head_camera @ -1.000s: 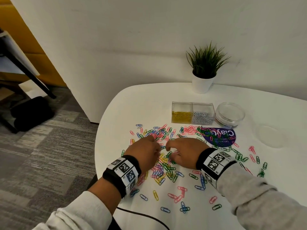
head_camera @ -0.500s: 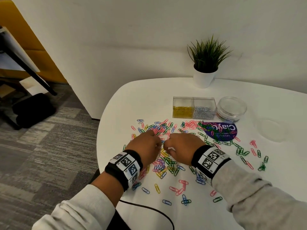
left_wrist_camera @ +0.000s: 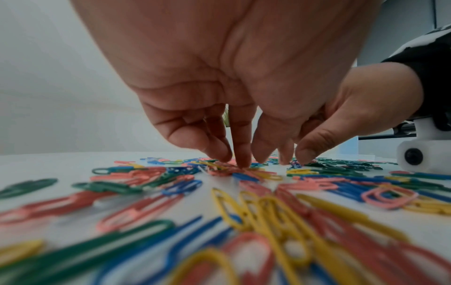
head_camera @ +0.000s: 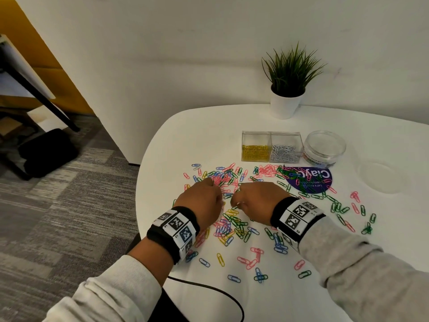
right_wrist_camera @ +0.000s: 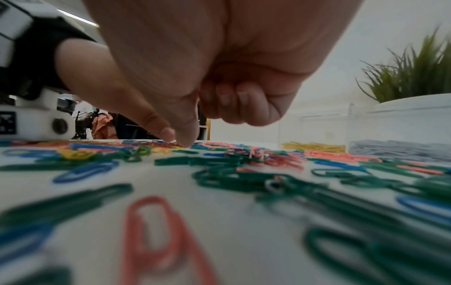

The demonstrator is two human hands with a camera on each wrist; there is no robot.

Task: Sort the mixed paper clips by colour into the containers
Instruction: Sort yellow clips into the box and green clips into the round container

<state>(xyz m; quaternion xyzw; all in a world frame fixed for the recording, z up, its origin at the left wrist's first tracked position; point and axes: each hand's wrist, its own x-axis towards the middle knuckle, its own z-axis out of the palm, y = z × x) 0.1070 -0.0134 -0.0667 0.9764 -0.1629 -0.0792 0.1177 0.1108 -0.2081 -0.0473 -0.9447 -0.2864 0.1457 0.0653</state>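
Observation:
Pink, green, blue and yellow paper clips (head_camera: 232, 219) lie scattered over the white table (head_camera: 209, 140). A clear two-part box (head_camera: 270, 135) holds yellow clips (head_camera: 255, 152) on the left and white clips (head_camera: 285, 153) on the right. My left hand (head_camera: 206, 196) points its fingers down, and the fingertips (left_wrist_camera: 241, 162) press on a pink cluster (head_camera: 219, 180), thumb close beside them. My right hand (head_camera: 253, 196) is just to its right. Its thumb and forefinger (right_wrist_camera: 180, 140) pinch together at the clips, with the other fingers curled in. Which clip they pinch is hidden.
A round clear jar (head_camera: 325, 145) stands right of the box, and its lid (head_camera: 380, 180) lies further right. A purple sticker (head_camera: 311, 180) sits under some green clips. A potted plant (head_camera: 287, 89) stands at the back. The table's rounded edge (head_camera: 139, 205) runs on my left, and a black cable (head_camera: 209, 287) lies near me.
Both hands stayed over the middle of the pile and edged slightly away from me. The head view shifted a little. Nothing was lifted.

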